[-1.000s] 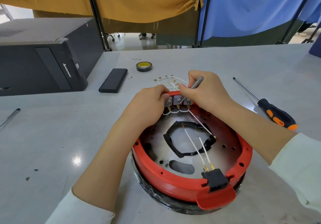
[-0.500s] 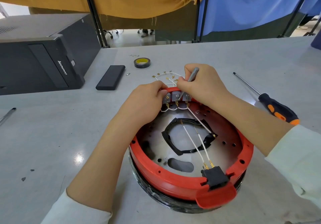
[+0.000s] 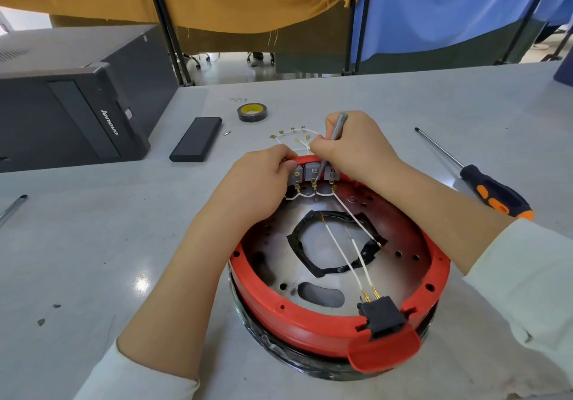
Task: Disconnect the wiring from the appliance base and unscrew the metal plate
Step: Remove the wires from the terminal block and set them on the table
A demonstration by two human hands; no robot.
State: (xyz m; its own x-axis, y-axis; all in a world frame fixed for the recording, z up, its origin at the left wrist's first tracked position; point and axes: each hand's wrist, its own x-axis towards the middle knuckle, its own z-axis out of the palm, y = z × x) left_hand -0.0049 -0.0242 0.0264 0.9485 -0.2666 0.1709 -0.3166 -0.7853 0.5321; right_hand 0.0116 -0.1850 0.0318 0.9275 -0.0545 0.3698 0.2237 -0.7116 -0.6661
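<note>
The round appliance base (image 3: 338,278) with its red rim sits on the grey table (image 3: 93,244), close to the near edge, open side up. Inside it the metal plate (image 3: 279,263) shows several holes and a black gasket (image 3: 335,244) round the middle opening. At the far rim stand three small grey switches (image 3: 311,172), with short white wires (image 3: 347,210) looping beneath them and longer ones running to a black plug socket (image 3: 383,317) at the near rim.

The left hand (image 3: 260,188) curls over the far rim, fingers gripping the leftmost switch. The right hand (image 3: 353,148) pinches a slim metal tool (image 3: 333,139) like a pen, its tip down at the middle switch. Both hands hide much of the switches.

Beyond the base lie loose wire ends (image 3: 294,136) with brass tips, a roll of tape (image 3: 252,112), a flat black case (image 3: 196,142) and a dark computer tower (image 3: 71,111). A screwdriver (image 3: 483,182) with an orange and black handle lies to the right.
</note>
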